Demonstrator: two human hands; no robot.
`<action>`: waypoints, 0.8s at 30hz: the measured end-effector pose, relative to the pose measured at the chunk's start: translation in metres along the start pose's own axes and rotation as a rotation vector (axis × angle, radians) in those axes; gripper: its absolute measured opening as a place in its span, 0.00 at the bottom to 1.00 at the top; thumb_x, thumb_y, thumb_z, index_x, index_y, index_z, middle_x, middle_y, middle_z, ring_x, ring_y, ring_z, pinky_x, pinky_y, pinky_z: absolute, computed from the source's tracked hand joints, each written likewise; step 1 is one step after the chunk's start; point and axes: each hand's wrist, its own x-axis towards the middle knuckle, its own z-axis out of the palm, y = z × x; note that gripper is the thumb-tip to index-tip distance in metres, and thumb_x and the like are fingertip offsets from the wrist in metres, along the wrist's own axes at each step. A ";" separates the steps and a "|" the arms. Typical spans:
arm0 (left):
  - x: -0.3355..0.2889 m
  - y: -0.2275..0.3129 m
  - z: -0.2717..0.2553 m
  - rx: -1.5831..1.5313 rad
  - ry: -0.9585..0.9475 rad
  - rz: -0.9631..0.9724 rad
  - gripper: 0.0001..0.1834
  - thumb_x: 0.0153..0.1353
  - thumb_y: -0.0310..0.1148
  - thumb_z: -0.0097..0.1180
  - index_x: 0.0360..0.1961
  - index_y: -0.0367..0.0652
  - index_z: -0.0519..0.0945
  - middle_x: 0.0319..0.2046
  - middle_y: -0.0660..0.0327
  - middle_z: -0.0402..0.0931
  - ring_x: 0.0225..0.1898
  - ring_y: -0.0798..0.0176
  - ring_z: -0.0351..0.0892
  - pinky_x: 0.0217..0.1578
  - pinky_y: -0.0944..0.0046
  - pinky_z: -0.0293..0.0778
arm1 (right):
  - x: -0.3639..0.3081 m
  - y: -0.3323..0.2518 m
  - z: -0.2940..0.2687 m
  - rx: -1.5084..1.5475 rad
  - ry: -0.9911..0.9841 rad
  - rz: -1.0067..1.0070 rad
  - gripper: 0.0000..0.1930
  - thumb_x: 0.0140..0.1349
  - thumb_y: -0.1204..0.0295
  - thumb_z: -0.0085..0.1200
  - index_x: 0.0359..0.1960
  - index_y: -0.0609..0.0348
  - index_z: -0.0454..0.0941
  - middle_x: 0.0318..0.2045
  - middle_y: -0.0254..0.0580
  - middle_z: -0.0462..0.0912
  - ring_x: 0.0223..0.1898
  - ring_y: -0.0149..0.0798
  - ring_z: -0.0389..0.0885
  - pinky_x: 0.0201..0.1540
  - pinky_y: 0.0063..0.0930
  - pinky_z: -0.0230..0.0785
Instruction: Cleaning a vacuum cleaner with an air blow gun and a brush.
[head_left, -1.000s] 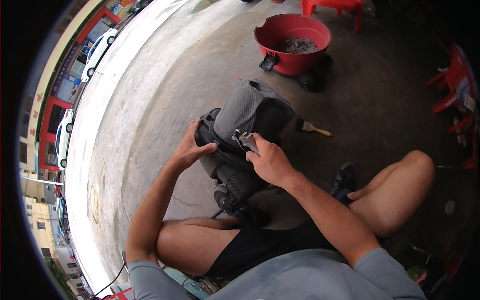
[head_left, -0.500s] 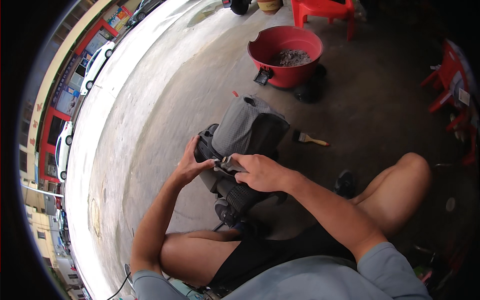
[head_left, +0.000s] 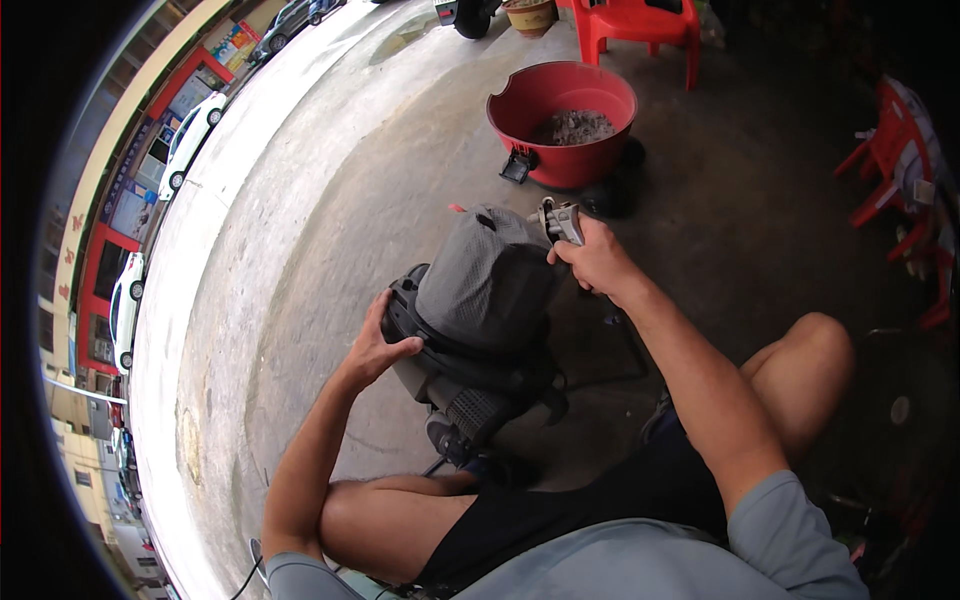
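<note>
A dark machine with a grey cloth filter bag [head_left: 488, 285] on top stands on the concrete between my knees. My left hand [head_left: 375, 345] grips the machine's black rim on its left side. My right hand [head_left: 597, 262] is raised beside the bag's upper right and is closed on a metal spray-gun-shaped tool [head_left: 560, 220], whose head points up and away from me. A thin dark hose runs down from that hand toward the floor.
A red tub [head_left: 565, 120] holding grey debris sits just beyond the machine, with a small dark dustpan at its left foot. Red plastic chairs [head_left: 640, 25] stand at the back and at the far right [head_left: 900, 170]. A street with parked cars curves along the left.
My right hand has lifted off the machine's rim and moved up and right, carrying the metal tool to beside the top of the bag. The left hand stays on the rim.
</note>
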 end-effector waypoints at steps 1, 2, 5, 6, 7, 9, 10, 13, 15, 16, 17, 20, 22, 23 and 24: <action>0.000 -0.001 0.000 -0.027 0.005 0.004 0.71 0.39 0.63 0.72 0.75 0.37 0.47 0.74 0.44 0.46 0.76 0.45 0.43 0.74 0.52 0.42 | -0.004 0.001 -0.005 0.079 -0.004 0.045 0.15 0.62 0.75 0.50 0.51 0.58 0.76 0.33 0.38 0.83 0.20 0.22 0.71 0.14 0.22 0.58; 0.000 -0.003 -0.001 -0.026 0.002 0.001 0.71 0.39 0.63 0.72 0.75 0.37 0.47 0.74 0.44 0.46 0.76 0.45 0.43 0.74 0.52 0.42 | -0.005 0.005 -0.010 0.082 -0.004 0.049 0.15 0.62 0.75 0.50 0.51 0.58 0.76 0.33 0.38 0.83 0.20 0.22 0.71 0.14 0.22 0.58; 0.003 -0.006 -0.001 -0.050 0.000 0.029 0.71 0.39 0.62 0.73 0.75 0.36 0.47 0.74 0.43 0.47 0.76 0.45 0.45 0.74 0.52 0.43 | -0.008 0.013 -0.031 0.329 -0.159 0.069 0.19 0.65 0.75 0.49 0.58 0.62 0.71 0.41 0.42 0.82 0.21 0.22 0.71 0.24 0.20 0.68; 0.003 -0.006 -0.001 -0.038 -0.005 0.016 0.71 0.39 0.62 0.73 0.75 0.36 0.47 0.73 0.43 0.47 0.75 0.45 0.45 0.73 0.52 0.43 | -0.010 0.015 -0.035 0.328 -0.156 0.071 0.19 0.65 0.75 0.49 0.58 0.62 0.71 0.41 0.42 0.82 0.21 0.22 0.71 0.24 0.20 0.68; 0.003 -0.005 -0.001 -0.027 -0.008 0.001 0.70 0.39 0.61 0.73 0.75 0.35 0.47 0.73 0.43 0.48 0.75 0.45 0.46 0.73 0.53 0.44 | -0.011 0.015 -0.035 0.262 -0.190 0.062 0.16 0.65 0.74 0.50 0.54 0.59 0.73 0.40 0.41 0.83 0.20 0.22 0.71 0.20 0.20 0.65; 0.004 -0.004 -0.001 -0.024 -0.011 0.014 0.70 0.40 0.61 0.73 0.75 0.35 0.47 0.73 0.43 0.48 0.75 0.45 0.46 0.73 0.53 0.44 | -0.017 0.014 -0.037 0.171 -0.280 0.095 0.16 0.64 0.73 0.52 0.54 0.56 0.75 0.37 0.40 0.84 0.18 0.23 0.71 0.20 0.20 0.65; 0.004 -0.004 -0.002 -0.019 -0.010 0.026 0.70 0.40 0.61 0.73 0.75 0.35 0.47 0.73 0.43 0.48 0.75 0.45 0.47 0.73 0.53 0.44 | -0.023 0.010 -0.034 0.171 -0.283 0.098 0.16 0.64 0.73 0.52 0.54 0.56 0.75 0.37 0.40 0.84 0.18 0.23 0.71 0.20 0.20 0.65; 0.000 -0.002 -0.002 -0.033 -0.004 0.033 0.70 0.39 0.62 0.72 0.74 0.33 0.49 0.73 0.40 0.46 0.76 0.43 0.44 0.73 0.51 0.45 | -0.034 0.001 -0.018 0.029 -0.379 0.191 0.21 0.63 0.75 0.49 0.60 0.54 0.75 0.36 0.39 0.84 0.16 0.24 0.70 0.19 0.21 0.64; -0.001 -0.001 -0.001 -0.024 -0.003 0.027 0.70 0.39 0.62 0.72 0.74 0.33 0.49 0.73 0.40 0.46 0.76 0.43 0.44 0.73 0.51 0.45 | -0.037 0.006 -0.003 -0.009 -0.219 0.129 0.21 0.63 0.76 0.49 0.59 0.55 0.75 0.34 0.38 0.85 0.16 0.24 0.71 0.18 0.21 0.63; 0.000 0.000 -0.001 -0.014 -0.002 0.025 0.69 0.40 0.62 0.72 0.74 0.33 0.49 0.73 0.40 0.46 0.76 0.43 0.44 0.73 0.51 0.45 | -0.039 0.011 0.002 -0.048 -0.057 0.063 0.21 0.63 0.76 0.49 0.59 0.56 0.75 0.32 0.36 0.85 0.16 0.24 0.72 0.18 0.21 0.62; 0.000 0.001 0.000 -0.014 -0.002 0.027 0.69 0.40 0.62 0.72 0.74 0.33 0.49 0.73 0.40 0.46 0.76 0.43 0.44 0.73 0.51 0.45 | -0.040 0.023 0.004 -0.061 -0.017 0.040 0.21 0.61 0.76 0.49 0.58 0.59 0.74 0.29 0.38 0.84 0.22 0.28 0.78 0.25 0.26 0.68; 0.000 0.001 0.000 0.012 0.005 0.023 0.69 0.40 0.62 0.72 0.74 0.33 0.49 0.73 0.41 0.45 0.76 0.43 0.43 0.73 0.51 0.44 | -0.040 0.055 0.026 -0.249 0.030 -0.187 0.19 0.61 0.75 0.50 0.55 0.61 0.74 0.29 0.41 0.84 0.29 0.36 0.82 0.36 0.32 0.73; -0.001 -0.003 -0.002 -0.022 0.007 0.024 0.68 0.42 0.61 0.72 0.75 0.36 0.48 0.74 0.45 0.48 0.76 0.46 0.45 0.73 0.53 0.44 | -0.039 0.052 0.034 -0.151 0.152 -0.101 0.16 0.62 0.75 0.50 0.52 0.63 0.73 0.28 0.44 0.83 0.35 0.43 0.83 0.45 0.35 0.72; -0.001 -0.003 -0.001 -0.022 0.007 0.026 0.68 0.42 0.61 0.72 0.75 0.36 0.48 0.74 0.45 0.48 0.76 0.46 0.45 0.73 0.53 0.44 | -0.035 0.052 0.032 -0.152 0.186 -0.116 0.15 0.62 0.75 0.50 0.51 0.63 0.73 0.29 0.45 0.83 0.35 0.44 0.84 0.44 0.35 0.73; 0.000 -0.004 0.000 -0.006 0.008 0.024 0.67 0.42 0.61 0.72 0.75 0.36 0.49 0.74 0.44 0.48 0.76 0.46 0.45 0.73 0.53 0.44 | -0.032 0.051 0.032 -0.152 0.219 -0.132 0.14 0.62 0.75 0.51 0.50 0.64 0.73 0.29 0.46 0.84 0.36 0.45 0.84 0.44 0.36 0.73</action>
